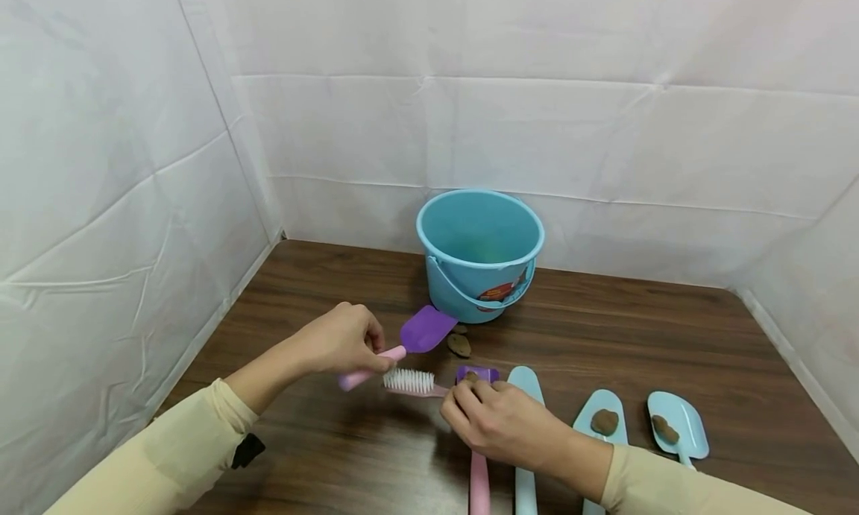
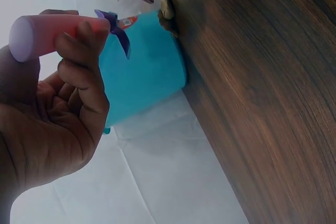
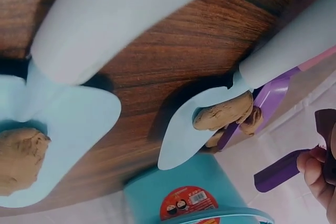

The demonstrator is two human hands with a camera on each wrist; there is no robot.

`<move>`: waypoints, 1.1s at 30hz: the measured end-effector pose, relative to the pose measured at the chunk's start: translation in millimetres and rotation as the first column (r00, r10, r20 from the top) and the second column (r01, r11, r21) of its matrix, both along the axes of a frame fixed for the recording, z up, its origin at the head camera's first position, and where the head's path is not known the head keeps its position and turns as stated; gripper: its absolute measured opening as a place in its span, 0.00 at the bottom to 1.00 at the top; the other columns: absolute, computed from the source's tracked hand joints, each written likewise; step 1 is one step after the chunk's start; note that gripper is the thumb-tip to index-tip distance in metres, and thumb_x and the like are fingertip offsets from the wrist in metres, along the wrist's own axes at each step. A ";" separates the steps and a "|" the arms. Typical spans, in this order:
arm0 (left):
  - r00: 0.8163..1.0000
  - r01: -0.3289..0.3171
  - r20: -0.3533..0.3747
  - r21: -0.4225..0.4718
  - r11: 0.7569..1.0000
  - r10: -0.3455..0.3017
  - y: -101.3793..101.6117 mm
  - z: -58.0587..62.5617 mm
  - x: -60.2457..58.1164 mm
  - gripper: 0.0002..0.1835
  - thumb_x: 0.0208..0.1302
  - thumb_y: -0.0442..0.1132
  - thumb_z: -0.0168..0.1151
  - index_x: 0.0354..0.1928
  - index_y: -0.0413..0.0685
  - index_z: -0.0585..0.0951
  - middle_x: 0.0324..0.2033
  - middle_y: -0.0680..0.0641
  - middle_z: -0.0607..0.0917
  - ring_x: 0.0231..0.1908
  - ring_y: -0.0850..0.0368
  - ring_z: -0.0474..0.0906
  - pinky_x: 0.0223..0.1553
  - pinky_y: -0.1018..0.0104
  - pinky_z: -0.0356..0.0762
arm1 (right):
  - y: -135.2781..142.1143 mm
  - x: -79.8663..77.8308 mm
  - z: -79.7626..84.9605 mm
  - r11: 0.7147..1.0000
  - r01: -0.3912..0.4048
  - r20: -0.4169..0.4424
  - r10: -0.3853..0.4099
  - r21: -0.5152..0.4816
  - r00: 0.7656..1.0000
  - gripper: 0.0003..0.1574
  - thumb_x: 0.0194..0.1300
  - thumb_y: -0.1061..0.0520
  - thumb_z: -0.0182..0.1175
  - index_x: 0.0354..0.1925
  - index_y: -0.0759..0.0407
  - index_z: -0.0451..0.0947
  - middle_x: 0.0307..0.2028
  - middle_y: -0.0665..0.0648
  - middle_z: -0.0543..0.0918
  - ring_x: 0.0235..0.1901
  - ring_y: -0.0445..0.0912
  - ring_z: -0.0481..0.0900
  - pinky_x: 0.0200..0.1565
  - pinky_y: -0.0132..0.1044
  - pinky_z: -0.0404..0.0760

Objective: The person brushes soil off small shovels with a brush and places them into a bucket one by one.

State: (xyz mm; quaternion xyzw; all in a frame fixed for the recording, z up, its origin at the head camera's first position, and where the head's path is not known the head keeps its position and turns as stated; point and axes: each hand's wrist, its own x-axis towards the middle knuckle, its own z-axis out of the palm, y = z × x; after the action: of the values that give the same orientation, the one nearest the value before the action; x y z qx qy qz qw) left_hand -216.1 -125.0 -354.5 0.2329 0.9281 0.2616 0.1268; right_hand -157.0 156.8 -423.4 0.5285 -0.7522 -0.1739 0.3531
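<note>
My left hand [image 1: 342, 343] grips the pink handle of a toy shovel [image 1: 428, 329] with a purple blade, raised above the table near the bucket. In the left wrist view the left hand [image 2: 73, 93] curls its fingers round that handle. My right hand [image 1: 499, 425] pinches the handle of a pink brush [image 1: 409, 382] with white bristles, which points toward the left hand. Below the right hand lies a purple shovel [image 1: 479, 470] with a pink handle, bearing a brown clay lump [image 3: 252, 120]. Part of it is hidden by the hand.
A light blue bucket [image 1: 470, 291] stands at the back, with brown lumps [image 1: 459, 344] before it. To the right lie a light blue trowel [image 1: 526, 384], another trowel [image 1: 607, 403] and a light blue scoop [image 1: 684, 418], with brown lumps on them. White cloth walls surround the table [image 1: 322, 276].
</note>
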 end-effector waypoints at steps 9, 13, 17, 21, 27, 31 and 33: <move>0.999 0.046 0.013 0.038 0.998 -0.046 0.6 1.6 6.9 0.13 0.53 0.47 0.74 0.17 0.56 0.81 0.13 0.59 0.79 0.17 0.65 0.74 0.19 0.68 0.71 | -2.4 -8.3 1.6 1.000 0.013 -0.008 -0.013 0.002 1.000 0.16 0.79 0.60 0.40 0.40 0.60 0.74 0.30 0.56 0.77 0.21 0.44 0.76 0.19 0.32 0.73; 0.998 0.043 0.038 0.065 0.997 -0.046 -1.3 1.1 9.1 0.12 0.53 0.47 0.75 0.19 0.57 0.82 0.15 0.57 0.81 0.19 0.64 0.76 0.20 0.67 0.74 | 2.9 -14.6 4.5 0.999 0.044 -0.013 -0.044 0.007 0.999 0.17 0.79 0.60 0.37 0.39 0.60 0.73 0.29 0.55 0.75 0.19 0.43 0.72 0.18 0.32 0.72; 0.998 0.036 0.048 0.086 0.996 -0.040 -6.1 2.2 10.5 0.11 0.53 0.46 0.75 0.20 0.57 0.83 0.16 0.57 0.81 0.19 0.63 0.77 0.21 0.66 0.74 | 12.0 -22.5 7.8 0.996 0.087 0.004 -0.087 0.006 0.996 0.19 0.81 0.61 0.34 0.39 0.61 0.72 0.28 0.55 0.72 0.18 0.42 0.67 0.16 0.30 0.66; 0.997 0.038 0.061 0.100 0.994 -0.044 -9.6 4.0 12.1 0.11 0.53 0.46 0.76 0.20 0.57 0.83 0.15 0.57 0.81 0.19 0.63 0.77 0.20 0.66 0.73 | 24.7 -33.4 8.7 0.992 0.122 0.002 -0.122 -0.018 0.993 0.22 0.83 0.59 0.32 0.38 0.62 0.71 0.27 0.55 0.69 0.16 0.41 0.62 0.16 0.30 0.58; 0.997 0.046 0.062 0.102 0.994 -0.052 -10.4 3.9 12.6 0.10 0.54 0.46 0.76 0.20 0.57 0.84 0.16 0.57 0.82 0.19 0.63 0.77 0.20 0.66 0.75 | 37.1 -43.5 7.3 0.991 0.118 -0.018 -0.119 -0.066 0.993 0.25 0.84 0.57 0.27 0.36 0.62 0.69 0.25 0.54 0.65 0.15 0.41 0.57 0.16 0.30 0.50; 0.998 0.058 0.029 0.092 0.994 -0.061 -8.0 5.5 10.1 0.10 0.56 0.47 0.75 0.21 0.58 0.85 0.17 0.58 0.82 0.20 0.64 0.77 0.21 0.66 0.75 | 28.0 -33.2 5.4 0.995 0.084 0.006 -0.084 -0.051 0.996 0.23 0.83 0.59 0.30 0.36 0.60 0.70 0.27 0.55 0.71 0.16 0.42 0.64 0.16 0.31 0.59; 0.997 0.070 0.013 0.090 0.993 -0.071 -5.7 7.0 8.7 0.10 0.57 0.48 0.75 0.22 0.59 0.86 0.17 0.60 0.82 0.20 0.64 0.76 0.22 0.66 0.75 | 19.7 -24.1 5.6 0.998 0.054 0.017 -0.054 -0.025 0.998 0.20 0.82 0.60 0.33 0.37 0.59 0.70 0.29 0.56 0.74 0.18 0.43 0.70 0.17 0.32 0.67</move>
State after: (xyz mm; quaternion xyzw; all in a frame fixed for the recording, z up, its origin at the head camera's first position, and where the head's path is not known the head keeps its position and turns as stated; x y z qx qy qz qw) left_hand -207.4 -130.7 -347.5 0.2687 0.9056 0.3002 0.1329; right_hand -181.2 176.6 -417.8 0.5048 -0.7712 -0.1694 0.3489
